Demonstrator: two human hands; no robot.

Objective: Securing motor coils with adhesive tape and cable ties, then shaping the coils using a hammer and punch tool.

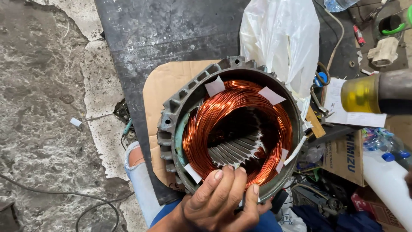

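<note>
Right, there's the motor casing [171, 124], a ribbed grey metal ring tipped up on edge, open side facing up at us, resting against the person's knee [136, 160] in torn pale jeans. Inside the casing sits a thick ring of copper wire [223, 107], bright and shiny, with little white paper slips [214, 86] tucked in around its rim. One hand [223, 202] comes in at the near edge of the casing, fingers together and curled over the rim, tips pressing on the copper; left or right, I can't tell. Behind the casing lies a sheet of brown cardboard [163, 86], and past its far rim a white plastic bag [279, 38]. Off to the casing's right, a mallet head [377, 92] with a yellow band hangs in the air.
</note>
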